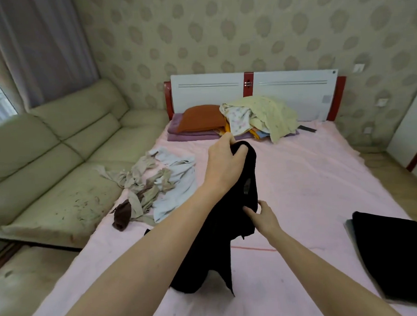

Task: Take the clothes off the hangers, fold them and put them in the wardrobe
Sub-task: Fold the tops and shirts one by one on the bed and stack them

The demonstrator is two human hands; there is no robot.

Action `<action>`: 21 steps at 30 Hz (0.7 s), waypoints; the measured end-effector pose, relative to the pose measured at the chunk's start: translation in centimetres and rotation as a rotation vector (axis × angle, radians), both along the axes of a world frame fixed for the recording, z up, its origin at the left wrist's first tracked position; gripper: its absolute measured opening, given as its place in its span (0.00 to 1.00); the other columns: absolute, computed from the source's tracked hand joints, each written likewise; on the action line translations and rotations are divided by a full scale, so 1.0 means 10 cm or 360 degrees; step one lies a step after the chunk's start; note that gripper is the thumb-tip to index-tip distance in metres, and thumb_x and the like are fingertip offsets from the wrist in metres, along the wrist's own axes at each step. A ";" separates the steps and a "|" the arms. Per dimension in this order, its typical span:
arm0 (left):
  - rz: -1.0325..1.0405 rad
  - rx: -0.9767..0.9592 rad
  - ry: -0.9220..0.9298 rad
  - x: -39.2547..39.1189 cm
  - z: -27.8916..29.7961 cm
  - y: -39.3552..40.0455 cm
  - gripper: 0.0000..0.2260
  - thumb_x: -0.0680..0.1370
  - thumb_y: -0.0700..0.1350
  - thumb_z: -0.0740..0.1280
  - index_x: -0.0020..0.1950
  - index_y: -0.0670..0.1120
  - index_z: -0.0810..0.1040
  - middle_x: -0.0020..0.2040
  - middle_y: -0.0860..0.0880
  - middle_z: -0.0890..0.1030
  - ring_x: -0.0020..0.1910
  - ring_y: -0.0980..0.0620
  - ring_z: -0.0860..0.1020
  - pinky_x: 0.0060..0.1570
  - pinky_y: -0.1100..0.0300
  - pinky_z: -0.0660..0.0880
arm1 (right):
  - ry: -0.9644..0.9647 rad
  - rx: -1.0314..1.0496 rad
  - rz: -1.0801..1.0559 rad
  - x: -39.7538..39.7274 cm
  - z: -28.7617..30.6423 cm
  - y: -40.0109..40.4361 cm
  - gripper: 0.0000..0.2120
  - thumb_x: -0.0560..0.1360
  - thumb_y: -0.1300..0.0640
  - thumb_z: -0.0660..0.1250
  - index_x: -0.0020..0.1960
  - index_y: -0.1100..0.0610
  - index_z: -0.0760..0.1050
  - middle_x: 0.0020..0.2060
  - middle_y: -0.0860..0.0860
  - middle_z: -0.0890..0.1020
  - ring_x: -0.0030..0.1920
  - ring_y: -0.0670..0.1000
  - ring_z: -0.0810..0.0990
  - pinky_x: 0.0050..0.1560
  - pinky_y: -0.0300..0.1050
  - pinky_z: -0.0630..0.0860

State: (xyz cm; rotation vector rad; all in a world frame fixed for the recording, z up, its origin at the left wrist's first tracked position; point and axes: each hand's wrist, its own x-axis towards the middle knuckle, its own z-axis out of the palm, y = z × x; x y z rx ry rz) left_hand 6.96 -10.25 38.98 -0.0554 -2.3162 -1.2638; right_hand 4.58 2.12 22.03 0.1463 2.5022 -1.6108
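Note:
A black garment [221, 232] hangs over the pink bed [307, 176], its lower end touching the sheet. My left hand [223, 160] grips its top, lifted high above the mattress. My right hand [262, 215] pinches the garment's right edge lower down, thumb and fingers on the cloth. A folded black piece [396, 252] lies on the bed's right edge with something grey under it. A heap of beige, pale blue and brown clothes [155, 184] lies crumpled on the bed's left side. A thin orange-red line [255, 249], perhaps a hanger, shows on the sheet behind the garment.
Pillows and a pile of yellow and patterned bedding [256, 116] sit against the white headboard [254, 87]. A stained green sofa [58, 165] adjoins the bed on the left. A white door or wardrobe panel [416, 132] stands at the right, with wooden floor [397, 184] beside the bed.

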 end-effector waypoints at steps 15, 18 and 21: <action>0.0426 0.0538 -0.0147 0.04 -0.30 -0.84 0.14 0.77 0.40 0.63 0.34 0.45 0.62 0.32 0.48 0.66 0.35 0.49 0.65 0.37 0.55 0.59 | 0.0102 0.0392 0.0143 -0.10 -0.10 -0.35 0.06 0.75 0.66 0.55 0.45 0.62 0.70 0.37 0.55 0.76 0.37 0.56 0.73 0.32 0.45 0.64; 0.0636 0.0495 -0.0200 0.02 -0.56 -1.24 0.09 0.77 0.40 0.61 0.37 0.39 0.68 0.35 0.45 0.69 0.37 0.48 0.66 0.36 0.55 0.58 | 0.0153 0.0624 0.0132 -0.12 -0.11 -0.18 0.04 0.74 0.65 0.57 0.42 0.60 0.67 0.34 0.54 0.75 0.35 0.55 0.71 0.31 0.46 0.62; 0.0724 0.0543 -0.0232 0.04 -0.68 -1.36 0.08 0.77 0.40 0.60 0.41 0.37 0.70 0.38 0.43 0.71 0.38 0.47 0.67 0.37 0.54 0.60 | 0.0051 0.0945 0.0266 -0.09 -0.15 -0.07 0.04 0.75 0.64 0.56 0.43 0.59 0.68 0.36 0.54 0.76 0.36 0.55 0.72 0.31 0.44 0.63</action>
